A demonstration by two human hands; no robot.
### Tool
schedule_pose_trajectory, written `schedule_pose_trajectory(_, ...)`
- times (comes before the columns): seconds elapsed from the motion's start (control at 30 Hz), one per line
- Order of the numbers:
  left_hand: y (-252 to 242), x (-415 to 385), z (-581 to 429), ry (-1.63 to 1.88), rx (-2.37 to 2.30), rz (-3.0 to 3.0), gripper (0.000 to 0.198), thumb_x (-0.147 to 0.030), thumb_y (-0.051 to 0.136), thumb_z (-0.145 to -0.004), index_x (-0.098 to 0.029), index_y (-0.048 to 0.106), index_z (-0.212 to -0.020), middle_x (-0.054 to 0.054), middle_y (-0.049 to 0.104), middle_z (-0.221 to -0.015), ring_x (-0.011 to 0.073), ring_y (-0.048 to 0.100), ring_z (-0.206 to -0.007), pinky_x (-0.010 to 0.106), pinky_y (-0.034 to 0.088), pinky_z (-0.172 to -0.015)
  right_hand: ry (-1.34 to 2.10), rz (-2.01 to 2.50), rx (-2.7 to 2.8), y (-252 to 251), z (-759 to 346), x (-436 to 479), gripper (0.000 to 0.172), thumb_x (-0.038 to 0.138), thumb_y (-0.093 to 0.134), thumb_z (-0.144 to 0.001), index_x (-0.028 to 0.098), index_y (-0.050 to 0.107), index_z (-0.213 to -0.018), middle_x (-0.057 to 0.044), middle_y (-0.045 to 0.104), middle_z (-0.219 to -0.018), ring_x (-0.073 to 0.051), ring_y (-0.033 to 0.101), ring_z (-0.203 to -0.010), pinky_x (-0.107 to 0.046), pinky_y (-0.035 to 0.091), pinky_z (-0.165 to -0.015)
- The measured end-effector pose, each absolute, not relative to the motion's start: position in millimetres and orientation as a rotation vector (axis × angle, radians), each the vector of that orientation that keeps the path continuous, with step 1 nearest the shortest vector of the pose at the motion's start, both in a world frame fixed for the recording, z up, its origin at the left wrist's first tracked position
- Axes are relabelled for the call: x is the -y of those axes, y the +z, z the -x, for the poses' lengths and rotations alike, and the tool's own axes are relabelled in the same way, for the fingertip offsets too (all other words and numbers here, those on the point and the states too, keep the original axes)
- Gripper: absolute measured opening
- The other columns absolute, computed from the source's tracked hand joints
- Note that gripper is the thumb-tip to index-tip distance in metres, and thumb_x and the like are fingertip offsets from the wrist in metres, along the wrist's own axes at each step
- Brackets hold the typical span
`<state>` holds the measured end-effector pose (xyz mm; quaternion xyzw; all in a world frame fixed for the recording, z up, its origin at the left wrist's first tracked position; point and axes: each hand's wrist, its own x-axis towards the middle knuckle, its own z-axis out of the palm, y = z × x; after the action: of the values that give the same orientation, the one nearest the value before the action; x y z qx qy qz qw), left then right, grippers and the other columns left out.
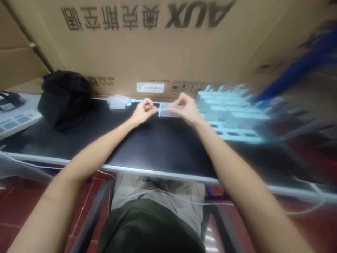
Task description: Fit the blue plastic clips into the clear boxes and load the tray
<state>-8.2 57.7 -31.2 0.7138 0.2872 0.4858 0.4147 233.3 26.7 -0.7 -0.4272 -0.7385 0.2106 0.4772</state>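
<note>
My right hand (188, 109) is closed on a small clear plastic box (166, 111), held level above the black tabletop (163, 140). At the box's left end stands a light blue end plate (159, 109). A small tab sticks out from that plate, and the fingertips of my left hand (143, 112) pinch it. Beyond my left hand lie several clear and light blue plastic pieces (117, 102), partly overlapping. Close to my right wrist, a light blue rack (234, 133) carries several pale blue blocks (223, 105) with upright tabs, blurred by motion.
A large cardboard carton (158, 52) walls off the table's back edge. On the left sit a black cloth bag (64, 98) and a white panel with blue patches (19, 123). A blue post (297, 66) slants at the right. A white cable (179, 202) hangs below the front edge.
</note>
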Motion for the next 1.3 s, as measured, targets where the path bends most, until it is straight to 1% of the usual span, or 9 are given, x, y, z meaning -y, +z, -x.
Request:
schedule_pose_trajectory(0.1,-31,-56,7,1.233,-0.701,-1.804,0.038,-0.038,0.080,-0.085,-0.024,0.048,-0.101,0.000,0.073,-0.091,0.0125,0.072,-0.082,0.029,0.055,-0.082,0.553,1.011,1.869,3,-224,-17,0.059,0.073,0.084,-0.069,0.026,0.058,-0.095,-0.005,0.069,-0.087,-0.029,0.069,-0.090,-0.050,0.060,-0.084)
schedule_pose_trajectory(0.27,-22,-52,9,1.139,-0.698,-1.817,0.058,-0.047,0.077,-0.090,-0.027,0.050,-0.137,0.004,0.076,-0.099,0.0162,0.074,-0.083,0.031,0.057,-0.081,0.371,1.022,2.017,13,-207,-4,0.047,0.054,0.084,-0.074,0.025,0.064,-0.104,-0.004,0.073,-0.094,-0.027,0.070,-0.094,-0.045,0.055,-0.090)
schedule_pose_trajectory(0.33,-16,-53,13,1.121,-0.732,-1.829,0.060,-0.055,0.068,-0.096,-0.029,0.049,-0.146,0.006,0.077,-0.110,0.0169,0.075,-0.084,0.032,0.057,-0.082,0.240,1.053,2.066,19,-207,-1,0.038,0.052,0.082,-0.078,0.025,0.068,-0.101,-0.005,0.074,-0.096,-0.027,0.068,-0.093,-0.045,0.054,-0.090)
schedule_pose_trajectory(0.43,-12,-57,20,1.105,-0.808,-1.916,0.054,-0.059,0.048,-0.105,-0.030,0.048,-0.151,0.008,0.076,-0.117,0.0174,0.074,-0.086,0.033,0.057,-0.083,0.126,1.117,2.041,31,-227,2,0.034,0.053,0.078,-0.082,0.023,0.069,-0.095,-0.006,0.073,-0.090,-0.024,0.065,-0.082,-0.042,0.054,-0.079)
schedule_pose_trajectory(0.5,-14,-60,25,1.012,-0.902,-2.113,0.049,-0.053,0.042,-0.108,-0.027,0.052,-0.148,0.008,0.077,-0.114,0.0200,0.073,-0.094,0.036,0.056,-0.089,0.075,1.156,2.000,41,-256,6,0.037,0.059,0.077,-0.083,0.024,0.068,-0.093,-0.006,0.071,-0.086,-0.022,0.064,-0.075,-0.039,0.053,-0.071)
schedule_pose_trajectory(0.67,-21,-62,32,0.619,-1.036,-2.774,0.032,-0.037,0.048,-0.102,-0.020,0.071,-0.114,0.011,0.071,-0.116,0.0280,0.064,-0.116,0.043,0.051,-0.103,-0.092,1.391,2.096,71,-350,24,0.053,0.075,0.074,-0.076,0.026,0.066,-0.095,-0.008,0.074,-0.086,-0.024,0.071,-0.074,-0.041,0.053,-0.070)
schedule_pose_trajectory(0.83,-21,-60,29,0.532,-1.032,-2.875,0.032,-0.033,0.044,-0.101,-0.019,0.071,-0.112,0.010,0.068,-0.116,0.0267,0.065,-0.111,0.041,0.054,-0.098,-0.131,1.794,2.442,96,-393,42,0.024,0.042,0.071,-0.079,0.027,0.070,-0.098,-0.006,0.078,-0.087,-0.031,0.076,-0.085,-0.044,0.056,-0.080)
schedule_pose_trajectory(1.03,-18,-57,28,0.520,-1.057,-2.862,0.031,-0.029,0.047,-0.099,-0.019,0.071,-0.113,0.010,0.069,-0.118,0.0257,0.065,-0.111,0.041,0.054,-0.100,-0.206,1.834,2.585,109,-383,43,0.018,0.028,0.072,-0.078,0.024,0.076,-0.096,-0.009,0.080,-0.106,-0.029,0.075,-0.092,-0.043,0.056,-0.083)
schedule_pose_trajectory(1.3,-18,-56,27,0.480,-1.143,-2.838,0.029,-0.028,0.048,-0.098,-0.021,0.070,-0.115,0.009,0.067,-0.119,0.0257,0.067,-0.110,0.040,0.055,-0.096,-0.297,2.125,2.735,114,-375,28,0.028,0.023,0.083,-0.078,0.024,0.082,-0.106,-0.009,0.080,-0.088,-0.024,0.073,-0.081,-0.039,0.050,-0.078)
